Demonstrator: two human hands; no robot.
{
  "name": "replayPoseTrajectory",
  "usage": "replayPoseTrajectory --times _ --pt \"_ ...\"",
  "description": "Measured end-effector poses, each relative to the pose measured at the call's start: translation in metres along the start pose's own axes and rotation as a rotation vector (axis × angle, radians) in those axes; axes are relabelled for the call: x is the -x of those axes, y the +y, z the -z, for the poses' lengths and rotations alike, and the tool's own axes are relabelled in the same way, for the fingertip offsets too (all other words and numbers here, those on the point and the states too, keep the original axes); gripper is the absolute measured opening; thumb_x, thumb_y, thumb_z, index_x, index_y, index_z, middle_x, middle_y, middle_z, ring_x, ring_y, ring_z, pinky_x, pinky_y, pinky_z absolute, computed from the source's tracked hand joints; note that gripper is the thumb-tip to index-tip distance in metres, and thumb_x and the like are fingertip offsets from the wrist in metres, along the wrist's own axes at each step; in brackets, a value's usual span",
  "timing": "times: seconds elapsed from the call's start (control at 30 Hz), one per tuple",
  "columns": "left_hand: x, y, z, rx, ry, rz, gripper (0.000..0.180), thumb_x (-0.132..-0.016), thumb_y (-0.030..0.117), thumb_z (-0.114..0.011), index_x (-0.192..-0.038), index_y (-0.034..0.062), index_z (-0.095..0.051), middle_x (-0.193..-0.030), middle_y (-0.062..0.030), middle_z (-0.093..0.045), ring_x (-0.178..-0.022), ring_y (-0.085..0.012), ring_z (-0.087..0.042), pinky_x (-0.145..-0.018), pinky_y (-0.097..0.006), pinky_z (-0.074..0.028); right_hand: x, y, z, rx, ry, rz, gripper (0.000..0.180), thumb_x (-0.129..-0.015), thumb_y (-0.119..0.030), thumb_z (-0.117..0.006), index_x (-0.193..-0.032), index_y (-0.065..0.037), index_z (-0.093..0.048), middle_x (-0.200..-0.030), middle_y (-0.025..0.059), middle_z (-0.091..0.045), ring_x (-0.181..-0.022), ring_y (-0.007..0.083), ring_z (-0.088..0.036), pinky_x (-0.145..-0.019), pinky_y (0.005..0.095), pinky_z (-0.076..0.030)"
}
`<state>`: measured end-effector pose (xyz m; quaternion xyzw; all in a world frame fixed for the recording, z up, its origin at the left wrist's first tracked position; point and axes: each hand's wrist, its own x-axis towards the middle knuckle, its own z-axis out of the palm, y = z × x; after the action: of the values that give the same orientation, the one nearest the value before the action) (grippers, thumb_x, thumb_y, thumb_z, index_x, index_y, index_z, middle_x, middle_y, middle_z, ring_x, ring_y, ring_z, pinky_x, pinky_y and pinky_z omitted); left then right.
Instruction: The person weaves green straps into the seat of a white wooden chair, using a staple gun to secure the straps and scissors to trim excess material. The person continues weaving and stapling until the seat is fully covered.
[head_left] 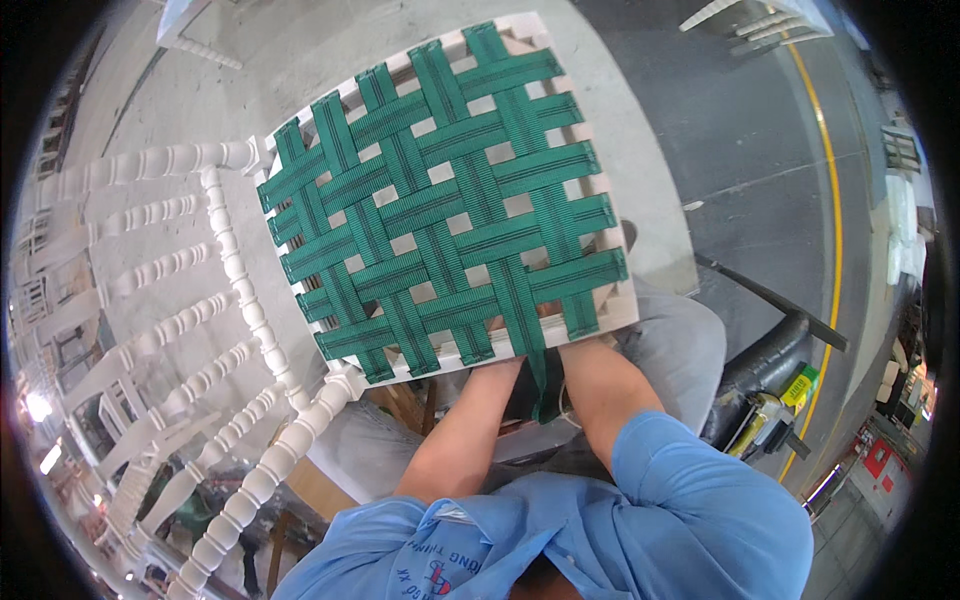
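Observation:
A white chair frame [232, 262] with turned spindles lies tipped before me, its back toward the left. Green webbing straps [440, 215] with dark stripes are woven over and under each other across its seat. One strap's loose end [540, 385] hangs down past the near seat rail [500, 350], between my arms. My left forearm [465, 430] and my right forearm [600, 390] both reach under that rail. The seat hides both hands, so what they touch or hold does not show.
At my right, a black padded surface [765, 365] carries a small green-and-yellow box [798, 388] and a tool that I cannot make out fully. A yellow line [832, 190] runs along the grey floor. Other white chair parts [780, 25] stand at the far right.

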<state>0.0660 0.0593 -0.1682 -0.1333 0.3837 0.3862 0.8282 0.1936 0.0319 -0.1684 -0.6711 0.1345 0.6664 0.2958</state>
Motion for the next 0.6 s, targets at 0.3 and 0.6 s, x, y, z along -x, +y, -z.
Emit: replayPoseTrajectory --times 0.3,0.6 --pt "-0.036 0.008 0.000 -0.021 -0.360 0.125 0.028 -0.103 0.031 -0.063 -0.120 0.0102 -0.068 -0.107 -0.0072 -0.072 -0.099 -0.0218 -0.069 -0.088 -0.042 -0.060 0.162 -0.015 0.013 1.264 -0.233 0.701 0.035 -0.103 -0.034 -0.061 -0.106 -0.002 -0.075 -0.096 0.0193 -0.077 -0.088 0.0348 -0.075 -0.085 0.0462 -0.057" --pt "-0.021 0.004 -0.043 -0.083 -0.220 0.218 0.019 -0.104 0.019 -0.061 -0.111 0.0039 -0.069 -0.100 -0.0118 -0.073 -0.077 -0.0199 -0.072 -0.073 -0.031 -0.064 0.337 0.063 0.338 0.791 1.279 0.415 0.031 -0.091 -0.024 -0.077 -0.111 -0.001 -0.073 -0.100 0.0200 -0.076 -0.091 0.0330 -0.074 -0.081 0.0414 -0.057"
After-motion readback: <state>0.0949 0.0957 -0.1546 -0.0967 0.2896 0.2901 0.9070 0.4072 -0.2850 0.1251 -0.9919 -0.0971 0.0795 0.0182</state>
